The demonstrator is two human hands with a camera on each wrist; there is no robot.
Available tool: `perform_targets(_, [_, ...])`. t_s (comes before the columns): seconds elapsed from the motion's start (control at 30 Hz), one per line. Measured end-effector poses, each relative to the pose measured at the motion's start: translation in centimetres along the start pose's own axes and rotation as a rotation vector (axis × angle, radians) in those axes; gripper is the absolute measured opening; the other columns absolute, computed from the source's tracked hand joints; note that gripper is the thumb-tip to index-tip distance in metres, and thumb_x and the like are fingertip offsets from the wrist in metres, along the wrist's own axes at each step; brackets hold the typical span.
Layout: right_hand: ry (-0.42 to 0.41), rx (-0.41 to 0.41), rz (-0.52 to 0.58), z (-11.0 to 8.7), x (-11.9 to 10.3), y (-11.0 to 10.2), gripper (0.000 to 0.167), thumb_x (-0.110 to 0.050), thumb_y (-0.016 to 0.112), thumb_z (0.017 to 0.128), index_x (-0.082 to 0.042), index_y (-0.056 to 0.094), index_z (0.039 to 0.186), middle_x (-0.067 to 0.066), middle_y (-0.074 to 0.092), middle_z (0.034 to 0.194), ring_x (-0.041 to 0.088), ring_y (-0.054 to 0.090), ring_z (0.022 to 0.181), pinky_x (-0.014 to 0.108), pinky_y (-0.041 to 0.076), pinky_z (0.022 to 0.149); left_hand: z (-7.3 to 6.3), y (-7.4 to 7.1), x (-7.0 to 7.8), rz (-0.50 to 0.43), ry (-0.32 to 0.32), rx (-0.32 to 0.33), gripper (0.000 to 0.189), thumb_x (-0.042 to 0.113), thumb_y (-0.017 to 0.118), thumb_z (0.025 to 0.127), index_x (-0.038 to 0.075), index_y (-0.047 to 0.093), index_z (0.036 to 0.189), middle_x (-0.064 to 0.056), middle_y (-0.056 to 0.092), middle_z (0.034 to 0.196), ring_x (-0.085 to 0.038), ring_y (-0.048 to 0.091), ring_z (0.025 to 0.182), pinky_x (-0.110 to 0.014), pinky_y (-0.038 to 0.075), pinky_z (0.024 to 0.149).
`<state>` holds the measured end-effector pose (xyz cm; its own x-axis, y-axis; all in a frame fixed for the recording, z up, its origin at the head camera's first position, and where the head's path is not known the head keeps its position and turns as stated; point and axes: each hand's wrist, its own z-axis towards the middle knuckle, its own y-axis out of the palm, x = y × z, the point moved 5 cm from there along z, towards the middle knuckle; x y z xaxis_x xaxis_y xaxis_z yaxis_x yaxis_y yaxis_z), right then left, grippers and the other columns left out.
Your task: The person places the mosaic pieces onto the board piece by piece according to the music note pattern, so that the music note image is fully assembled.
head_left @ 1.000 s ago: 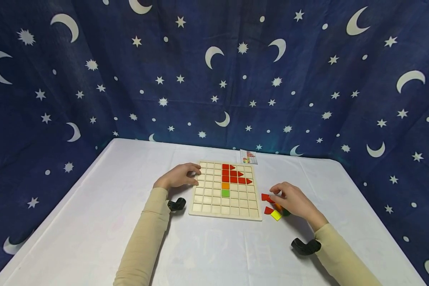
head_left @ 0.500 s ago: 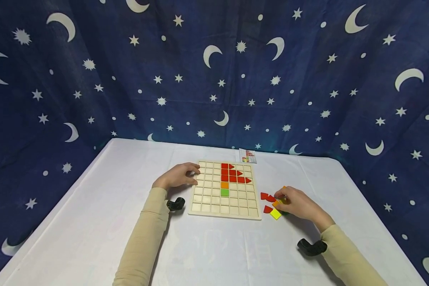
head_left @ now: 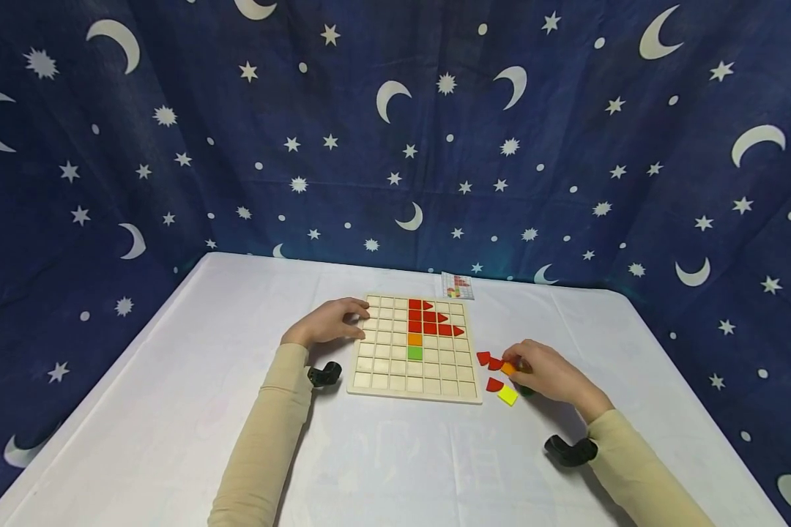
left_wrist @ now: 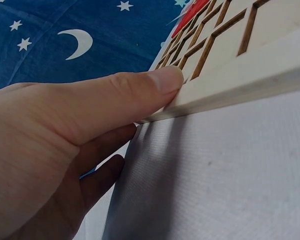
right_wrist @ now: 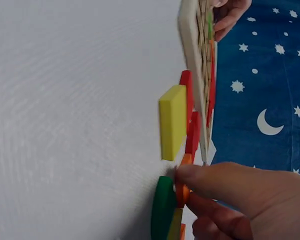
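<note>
A wooden grid board (head_left: 382, 373) lies on the table, bearing rows of red tiles (head_left: 430, 328), an orange tile (head_left: 414, 339) and a green tile (head_left: 414, 353). My left hand (head_left: 323, 322) rests at its left edge; in the left wrist view the thumb (left_wrist: 167, 80) lies on the rim. Right of the board, my right hand (head_left: 550, 373) pinches a loose orange tile (right_wrist: 181, 195) between thumb and forefinger, low among other pieces. Close by are red pieces (head_left: 494, 385), a yellow tile (head_left: 507, 395) and a rounded dark green piece (right_wrist: 162, 205), partly hidden in the head view.
Behind the board lies a small printed card (head_left: 458, 286) with a coloured pattern. A white cloth covers the table (head_left: 382, 461). A dark blue curtain (head_left: 343, 110) with moons and stars hangs behind and at both sides. Black wrist cameras (head_left: 570, 451) sit on both sleeves.
My right hand has shifted from above the red pieces to the orange tile, which it now pinches. Two red pieces have slid slightly left. The left hand stays at the board's edge.
</note>
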<state>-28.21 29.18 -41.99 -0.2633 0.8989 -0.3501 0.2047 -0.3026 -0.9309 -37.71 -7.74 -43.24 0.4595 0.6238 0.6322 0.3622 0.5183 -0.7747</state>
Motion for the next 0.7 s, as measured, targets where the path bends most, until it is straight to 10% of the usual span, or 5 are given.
perform_targets(0.7, [0.067,0.098,-0.045,0.93,-0.25,-0.34,0.028,-0.017,0.075,0.086,-0.001,0.068,0.108,0.004,0.061,0.089,0.019,0.052,0.077,0.034,0.051,0.069,-0.09,-0.06,0.16,-0.002,0.004,0.004,0.041,0.019,0.077,0.085,0.004,0.066,0.122,-0.011,0.048,0.146,-0.031,0.036,0.14,-0.043,0.029,0.116])
